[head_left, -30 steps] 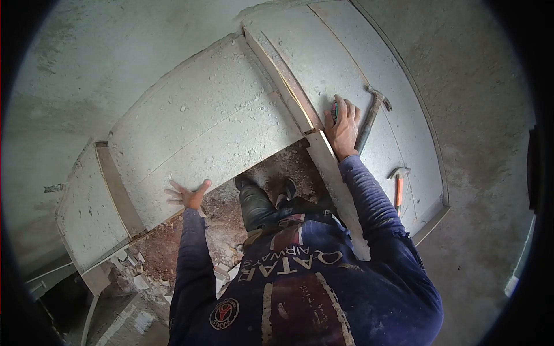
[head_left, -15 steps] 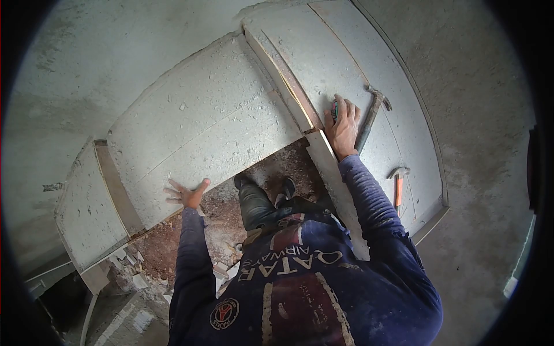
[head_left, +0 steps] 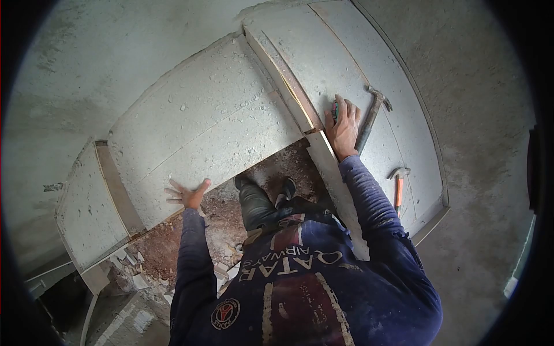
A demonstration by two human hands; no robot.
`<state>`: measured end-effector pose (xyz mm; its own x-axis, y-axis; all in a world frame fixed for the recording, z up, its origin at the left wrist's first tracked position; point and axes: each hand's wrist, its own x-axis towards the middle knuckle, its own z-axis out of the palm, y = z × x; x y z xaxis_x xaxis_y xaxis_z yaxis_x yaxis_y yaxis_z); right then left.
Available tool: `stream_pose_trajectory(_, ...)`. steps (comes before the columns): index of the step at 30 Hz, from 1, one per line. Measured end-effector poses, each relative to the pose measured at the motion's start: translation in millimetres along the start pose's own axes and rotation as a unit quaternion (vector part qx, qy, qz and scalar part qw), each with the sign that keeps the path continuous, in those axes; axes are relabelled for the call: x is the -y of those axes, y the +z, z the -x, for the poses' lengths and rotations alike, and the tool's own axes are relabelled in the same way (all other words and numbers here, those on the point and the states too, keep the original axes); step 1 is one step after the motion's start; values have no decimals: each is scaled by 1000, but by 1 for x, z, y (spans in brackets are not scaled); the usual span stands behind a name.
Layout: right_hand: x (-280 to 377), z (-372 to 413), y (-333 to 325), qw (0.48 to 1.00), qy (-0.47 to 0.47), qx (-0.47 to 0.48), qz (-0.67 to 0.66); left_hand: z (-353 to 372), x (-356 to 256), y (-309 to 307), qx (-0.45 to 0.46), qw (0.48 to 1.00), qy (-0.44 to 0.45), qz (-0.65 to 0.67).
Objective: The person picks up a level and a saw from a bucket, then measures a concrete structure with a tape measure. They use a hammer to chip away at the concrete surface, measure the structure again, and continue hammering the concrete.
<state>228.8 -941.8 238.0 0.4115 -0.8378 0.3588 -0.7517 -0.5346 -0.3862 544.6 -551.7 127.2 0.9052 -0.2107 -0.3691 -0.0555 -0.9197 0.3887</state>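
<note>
My left hand (head_left: 189, 194) lies with fingers spread on the front edge of a pale grey, dusty board (head_left: 196, 121). It holds nothing. On the raised panel (head_left: 323, 52) to the right, my right hand (head_left: 344, 130) rests with its fingers curled round a small green-and-black tape measure (head_left: 335, 111), mostly covered by the fingers. Just right of that hand lies a claw hammer (head_left: 369, 120) with a dark handle. Farther right and nearer to me is a second claw hammer (head_left: 399, 190) with an orange handle.
An upright strip of board (head_left: 337, 190) runs close along my right side. My legs stand in a gap over reddish dirt (head_left: 167, 248), with broken pale scraps (head_left: 140, 281) at the left. A recessed strip (head_left: 115, 187) divides the boards at far left. Concrete wall (head_left: 127, 52) surrounds the boards.
</note>
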Motion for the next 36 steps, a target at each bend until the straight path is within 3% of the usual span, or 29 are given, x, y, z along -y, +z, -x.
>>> stream_pose_trajectory(16, -2, 0, 1, 1000, -5, 2, 15, 2, -5, -3, 8, 999, -43, -9)
stream_pose_trajectory(36, 1, -1, -1, 1000, 0, 6, 12, 1, 0, 3, -3, 1000, -20, 8)
